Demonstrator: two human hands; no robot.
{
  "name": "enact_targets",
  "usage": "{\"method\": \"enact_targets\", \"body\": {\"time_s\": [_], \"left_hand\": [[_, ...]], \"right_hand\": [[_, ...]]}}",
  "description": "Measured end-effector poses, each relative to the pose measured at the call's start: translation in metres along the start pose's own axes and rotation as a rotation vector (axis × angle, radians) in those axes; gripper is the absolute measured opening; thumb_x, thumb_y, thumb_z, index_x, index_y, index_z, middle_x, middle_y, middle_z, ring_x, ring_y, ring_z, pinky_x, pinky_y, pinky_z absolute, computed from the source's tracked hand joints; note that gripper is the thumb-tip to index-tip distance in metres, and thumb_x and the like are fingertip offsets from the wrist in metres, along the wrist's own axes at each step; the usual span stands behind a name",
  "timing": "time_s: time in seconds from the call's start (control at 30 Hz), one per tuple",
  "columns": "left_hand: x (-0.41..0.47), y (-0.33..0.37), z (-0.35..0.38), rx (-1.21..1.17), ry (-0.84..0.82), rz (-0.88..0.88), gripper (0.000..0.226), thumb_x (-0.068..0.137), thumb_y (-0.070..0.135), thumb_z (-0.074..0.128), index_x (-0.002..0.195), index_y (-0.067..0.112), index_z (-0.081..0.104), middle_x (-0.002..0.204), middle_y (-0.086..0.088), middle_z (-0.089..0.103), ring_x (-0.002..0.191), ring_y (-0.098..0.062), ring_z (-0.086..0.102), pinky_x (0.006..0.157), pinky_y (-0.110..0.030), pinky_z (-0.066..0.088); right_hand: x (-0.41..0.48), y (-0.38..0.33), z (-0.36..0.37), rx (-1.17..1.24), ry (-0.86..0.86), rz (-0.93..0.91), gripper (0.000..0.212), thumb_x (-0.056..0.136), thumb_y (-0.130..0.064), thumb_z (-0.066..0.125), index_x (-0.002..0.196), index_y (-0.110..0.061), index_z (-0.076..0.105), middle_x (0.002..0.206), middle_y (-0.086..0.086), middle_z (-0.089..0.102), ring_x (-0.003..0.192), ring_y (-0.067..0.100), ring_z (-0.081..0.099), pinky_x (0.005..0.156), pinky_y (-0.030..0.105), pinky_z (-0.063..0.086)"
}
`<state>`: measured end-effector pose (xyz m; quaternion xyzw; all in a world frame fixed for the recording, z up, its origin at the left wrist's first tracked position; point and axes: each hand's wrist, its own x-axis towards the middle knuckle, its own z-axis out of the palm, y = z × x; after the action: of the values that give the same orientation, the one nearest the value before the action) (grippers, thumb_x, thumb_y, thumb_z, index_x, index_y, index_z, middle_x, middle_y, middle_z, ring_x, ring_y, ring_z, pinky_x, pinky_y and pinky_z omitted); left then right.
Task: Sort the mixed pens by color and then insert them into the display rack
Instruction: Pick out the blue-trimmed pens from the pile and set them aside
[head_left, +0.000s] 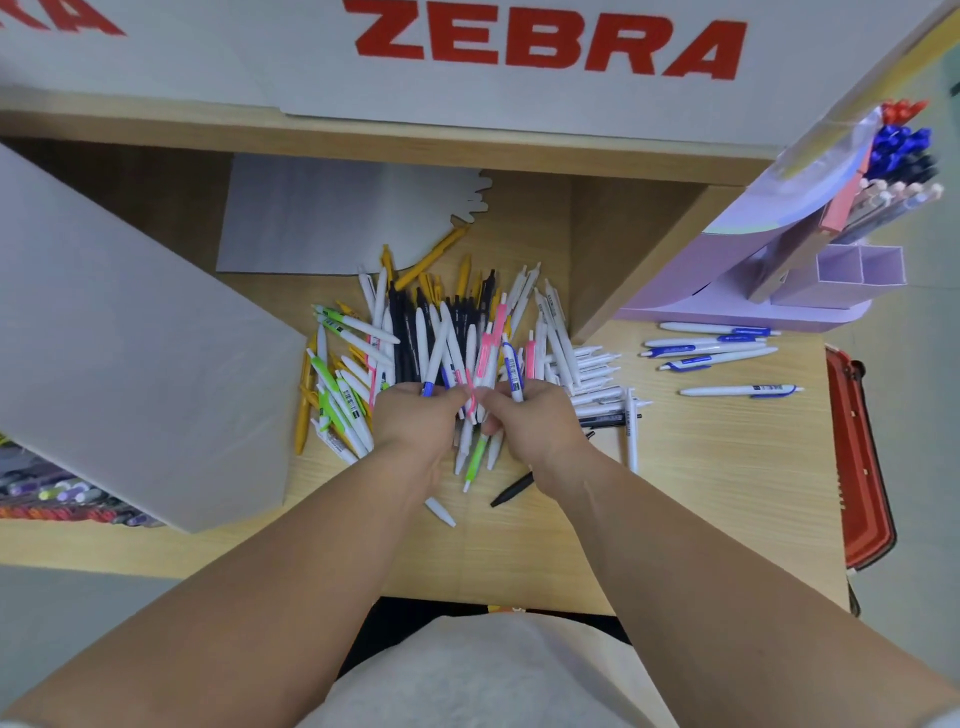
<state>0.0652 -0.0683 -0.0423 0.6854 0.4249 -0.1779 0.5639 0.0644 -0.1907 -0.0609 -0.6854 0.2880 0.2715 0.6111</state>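
Wooden surface (727, 467), seen from above, below a white sign (545, 41) with red ZEBRA lettering.

- Pile (447, 317) of mixed pens at centre, mostly lying lengthwise away from the person: white, navy, mustard, some with green or pink clips. Far end reaches under a shelf recess.
- Left hand (415, 418): at the near edge of the pile, fingers (449, 397) curled round a bundle (441, 353) of white pens that fans upward; one has a blue end at the knuckles.
- Right hand (537, 418): just beside the left, thumbs nearly touching. Fingers (496, 402) curled, gripping a blue-clip pen (511, 369) that stands up from the fist. More pens poke out below both fists, one with green on it.
- Pink-clip pens (485, 358) stand between the two hands; cannot tell which hand holds them.
- Stack of white pens (597, 376) lies crosswise right of the pile.
- Blue set (711, 348): five white pens with blue clips laid out apart on the right, roughly parallel, near the rack's foot.
- Rack (753, 291): lavender, far right, tilted compartments holding red, blue and dark pens; two square compartments at its front.
- Black pen (511, 489) lies alone near the right wrist.
- Grey panel (130, 338) leans at left; grey sheet (337, 218) lies behind the pile.
- Red case (857, 467) at the right edge.
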Motion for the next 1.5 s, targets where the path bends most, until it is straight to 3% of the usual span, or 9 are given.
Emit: {"method": "enact_targets", "body": {"time_s": [0.27,0.4,0.6,0.73,0.93,1.07,1.2,1.33,1.5], "left_hand": [[-0.008,-0.009,-0.022,-0.033,-0.158,-0.006,0.02,0.093,0.03,0.067,0.083,0.015,0.058,0.052,-0.001,0.038,0.048,-0.017,0.035,0.049,-0.027,0.031],[-0.022,-0.015,-0.035,-0.007,-0.229,0.029,0.017,0.098,0.024,0.054,0.087,0.013,0.052,0.056,-0.003,0.036,0.049,-0.018,0.034,0.05,-0.029,0.03],[-0.037,-0.024,-0.053,0.057,-0.322,0.132,0.015,0.103,0.018,0.046,0.092,0.009,0.052,0.07,-0.008,0.059,0.056,-0.021,0.055,0.049,-0.031,0.04],[-0.042,-0.032,-0.053,0.197,-0.394,0.233,0.021,0.102,0.016,0.045,0.084,0.007,0.049,0.062,-0.007,0.054,0.053,-0.02,0.05,0.054,-0.034,0.04],[-0.066,-0.034,-0.007,0.305,-0.45,0.321,0.02,0.103,0.019,0.046,0.087,0.025,0.055,0.059,0.0,0.043,0.055,-0.017,0.039,0.054,-0.031,0.035],[-0.084,-0.041,0.046,0.39,-0.461,0.344,0.018,0.103,0.02,0.048,0.102,0.031,0.062,0.058,0.007,0.042,0.049,-0.012,0.037,0.048,-0.027,0.031],[-0.098,-0.056,0.094,0.593,-0.479,0.387,0.016,0.102,0.02,0.047,0.095,0.031,0.057,0.067,0.005,0.049,0.049,-0.009,0.04,0.045,-0.021,0.031],[-0.108,-0.065,0.126,0.723,-0.473,0.389,0.02,0.099,0.02,0.049,0.085,0.033,0.055,0.072,0.005,0.055,0.057,-0.011,0.047,0.05,-0.023,0.034],[-0.109,-0.071,0.144,0.747,-0.374,0.347,0.029,0.097,0.023,0.054,0.071,0.03,0.045,0.068,0.007,0.049,0.058,-0.008,0.045,0.054,-0.026,0.033]], "right_hand": [[-0.01,-0.004,-0.008,0.091,-0.02,0.035,0.037,0.082,-0.035,0.081,0.066,-0.017,0.052,0.051,0.0,0.042,0.042,0.014,0.031,0.044,0.024,0.029],[-0.016,-0.004,-0.02,0.034,0.022,0.03,0.028,0.083,-0.04,0.078,0.081,-0.017,0.062,0.05,-0.012,0.048,0.046,0.007,0.039,0.054,0.023,0.035],[-0.029,-0.006,-0.042,-0.131,0.042,0.004,0.029,0.096,-0.035,0.06,0.078,-0.012,0.06,0.058,0.002,0.056,0.052,0.017,0.049,0.055,0.025,0.041],[-0.042,0.001,-0.076,-0.308,0.01,-0.094,0.021,0.099,-0.026,0.055,0.085,-0.012,0.059,0.065,0.004,0.062,0.051,0.011,0.053,0.056,0.022,0.046],[-0.047,0.026,-0.174,-0.392,0.068,-0.1,0.007,0.093,-0.018,0.061,0.091,-0.017,0.068,0.066,0.0,0.058,0.055,0.014,0.052,0.055,0.03,0.042],[-0.034,0.039,-0.249,-0.692,0.072,-0.08,0.01,0.091,-0.021,0.064,0.082,-0.02,0.069,0.063,0.001,0.054,0.056,0.017,0.045,0.052,0.029,0.034],[-0.013,0.037,-0.292,-0.972,-0.018,-0.196,0.015,0.086,-0.016,0.063,0.072,-0.022,0.06,0.065,-0.002,0.054,0.063,0.021,0.051,0.053,0.03,0.032],[0.01,0.033,-0.299,-1.104,-0.071,-0.341,0.013,0.084,-0.017,0.063,0.089,-0.028,0.069,0.08,-0.007,0.061,0.079,0.017,0.057,0.06,0.029,0.038],[0.033,0.03,-0.292,-1.13,0.085,-0.467,0.023,0.081,-0.027,0.068,0.104,-0.026,0.067,0.1,0.0,0.064,0.094,0.024,0.061,0.075,0.034,0.05]]}}
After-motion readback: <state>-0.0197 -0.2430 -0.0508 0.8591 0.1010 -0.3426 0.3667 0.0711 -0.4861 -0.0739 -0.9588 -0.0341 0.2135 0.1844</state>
